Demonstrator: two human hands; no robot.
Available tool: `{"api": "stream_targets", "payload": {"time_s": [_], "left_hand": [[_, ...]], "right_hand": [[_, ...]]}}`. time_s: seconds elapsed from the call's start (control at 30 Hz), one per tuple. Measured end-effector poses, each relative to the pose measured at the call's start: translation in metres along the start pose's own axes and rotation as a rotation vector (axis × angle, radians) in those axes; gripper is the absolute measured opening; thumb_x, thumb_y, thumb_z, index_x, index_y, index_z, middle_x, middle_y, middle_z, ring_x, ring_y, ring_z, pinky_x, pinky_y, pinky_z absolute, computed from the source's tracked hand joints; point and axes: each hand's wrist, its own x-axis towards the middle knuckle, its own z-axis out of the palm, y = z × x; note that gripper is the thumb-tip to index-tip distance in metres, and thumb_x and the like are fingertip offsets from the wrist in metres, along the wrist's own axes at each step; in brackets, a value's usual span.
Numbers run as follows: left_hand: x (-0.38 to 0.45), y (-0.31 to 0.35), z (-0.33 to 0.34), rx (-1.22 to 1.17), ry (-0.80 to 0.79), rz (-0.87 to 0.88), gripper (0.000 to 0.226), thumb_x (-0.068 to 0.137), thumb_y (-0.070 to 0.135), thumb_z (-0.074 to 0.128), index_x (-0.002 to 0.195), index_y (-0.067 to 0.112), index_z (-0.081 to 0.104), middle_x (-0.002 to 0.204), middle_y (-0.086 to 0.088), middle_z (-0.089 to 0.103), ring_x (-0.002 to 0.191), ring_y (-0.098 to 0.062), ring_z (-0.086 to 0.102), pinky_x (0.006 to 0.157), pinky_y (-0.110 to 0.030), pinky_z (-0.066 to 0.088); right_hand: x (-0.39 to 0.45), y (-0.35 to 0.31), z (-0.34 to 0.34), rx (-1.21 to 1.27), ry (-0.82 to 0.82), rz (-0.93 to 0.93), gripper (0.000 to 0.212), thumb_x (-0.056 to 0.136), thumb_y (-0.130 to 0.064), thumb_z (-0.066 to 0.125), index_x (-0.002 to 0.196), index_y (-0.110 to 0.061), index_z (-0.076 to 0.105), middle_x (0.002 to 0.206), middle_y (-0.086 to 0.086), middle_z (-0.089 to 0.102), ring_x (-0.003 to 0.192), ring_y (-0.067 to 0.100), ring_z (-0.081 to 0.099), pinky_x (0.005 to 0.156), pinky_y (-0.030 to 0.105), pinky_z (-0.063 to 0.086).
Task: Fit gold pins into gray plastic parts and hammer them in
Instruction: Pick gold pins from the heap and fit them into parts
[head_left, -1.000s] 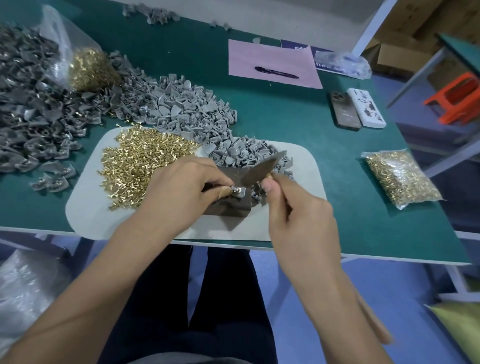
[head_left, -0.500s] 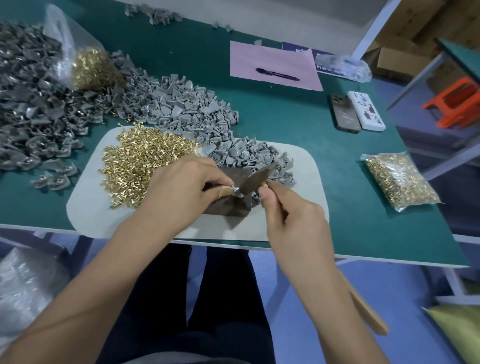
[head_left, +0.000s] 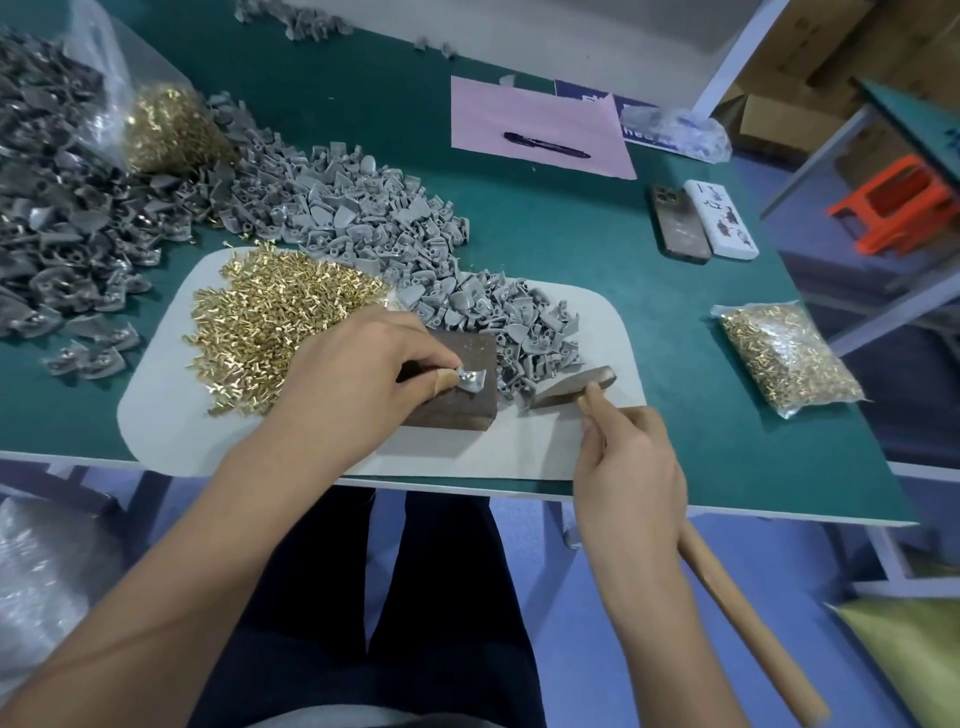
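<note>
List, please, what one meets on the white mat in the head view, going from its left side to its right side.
Heap of gold pins → left hand → gray part it pinches on the brown block → hammer head, its handle gripped by the right hand.

The left hand (head_left: 358, 374) pinches a gray plastic part (head_left: 474, 378) between thumb and fingers, holding it on top of a dark brown block (head_left: 457, 395). The right hand (head_left: 631, 467) grips a hammer (head_left: 571, 385) by its wooden handle, close to the head, which lies just right of the block on a white mat (head_left: 597, 322). Loose gold pins (head_left: 270, 312) are heaped on the mat's left part, gray parts (head_left: 363, 213) spilling across the green table (head_left: 571, 228) behind. A bag of pins (head_left: 787, 358) lies to the right.
</note>
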Motion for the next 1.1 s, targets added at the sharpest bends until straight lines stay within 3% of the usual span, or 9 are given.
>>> {"api": "stream_targets", "payload": {"time_s": [0.13, 0.27, 0.37, 0.5, 0.63, 0.83, 1.1], "left_hand": [[-0.002, 0.001, 0.001, 0.008, 0.024, 0.015, 0.008, 0.088, 0.046, 0.069, 0.093, 0.042, 0.074, 0.087, 0.023, 0.062, 0.092, -0.005, 0.053, 0.065, -0.029, 0.042], [-0.01, 0.0, 0.002, -0.035, 0.07, 0.0, 0.008, 0.088, 0.042, 0.068, 0.093, 0.038, 0.073, 0.086, 0.021, 0.059, 0.089, -0.002, 0.05, 0.063, -0.023, 0.038], [-0.016, -0.001, 0.0, -0.105, 0.088, 0.0, 0.005, 0.089, 0.036, 0.072, 0.093, 0.034, 0.074, 0.086, 0.02, 0.058, 0.089, -0.003, 0.05, 0.068, -0.027, 0.044], [-0.022, -0.004, -0.008, -0.108, 0.112, 0.007, 0.006, 0.089, 0.032, 0.072, 0.095, 0.032, 0.074, 0.088, 0.018, 0.059, 0.091, -0.005, 0.051, 0.069, -0.034, 0.05], [-0.03, -0.012, -0.015, -0.114, 0.123, 0.009, 0.009, 0.088, 0.03, 0.07, 0.096, 0.029, 0.074, 0.09, 0.016, 0.06, 0.094, -0.011, 0.053, 0.07, -0.041, 0.051], [-0.045, -0.034, -0.028, -0.111, 0.237, -0.075, 0.006, 0.087, 0.03, 0.071, 0.092, 0.031, 0.073, 0.089, 0.016, 0.059, 0.093, -0.008, 0.054, 0.067, -0.036, 0.051], [-0.082, -0.078, -0.044, -0.149, 0.332, -0.296, 0.011, 0.087, 0.035, 0.066, 0.098, 0.038, 0.069, 0.095, 0.021, 0.063, 0.091, 0.003, 0.054, 0.073, -0.031, 0.05]], "right_hand": [[-0.002, -0.003, 0.003, -0.114, 0.088, -0.059, 0.035, 0.097, -0.018, 0.064, 0.129, -0.03, 0.07, 0.108, 0.004, 0.068, 0.105, 0.032, 0.047, 0.083, 0.041, 0.036], [-0.006, -0.016, 0.007, 0.09, 0.192, -0.173, 0.027, 0.093, -0.019, 0.071, 0.12, -0.023, 0.074, 0.112, 0.001, 0.067, 0.105, 0.029, 0.051, 0.09, 0.045, 0.045], [-0.005, -0.037, 0.011, 0.3, 0.103, -0.342, 0.02, 0.094, -0.021, 0.071, 0.113, -0.022, 0.075, 0.104, -0.007, 0.07, 0.102, 0.022, 0.054, 0.092, 0.044, 0.047], [-0.001, -0.064, 0.012, 0.322, 0.055, -0.464, 0.02, 0.095, -0.031, 0.069, 0.114, -0.025, 0.074, 0.102, -0.01, 0.066, 0.099, 0.021, 0.053, 0.091, 0.041, 0.044], [0.002, -0.081, 0.014, 0.363, 0.066, -0.558, 0.012, 0.094, -0.027, 0.072, 0.104, -0.026, 0.078, 0.097, -0.011, 0.066, 0.096, 0.021, 0.052, 0.085, 0.042, 0.045], [0.003, -0.114, 0.027, 0.366, -0.041, -0.592, 0.006, 0.09, -0.023, 0.076, 0.095, -0.025, 0.077, 0.095, -0.013, 0.068, 0.095, 0.019, 0.053, 0.086, 0.041, 0.045], [-0.009, -0.167, 0.052, 0.396, -0.225, -0.692, 0.007, 0.093, -0.03, 0.072, 0.099, -0.031, 0.075, 0.097, -0.017, 0.067, 0.101, 0.017, 0.055, 0.092, 0.04, 0.044]]}}
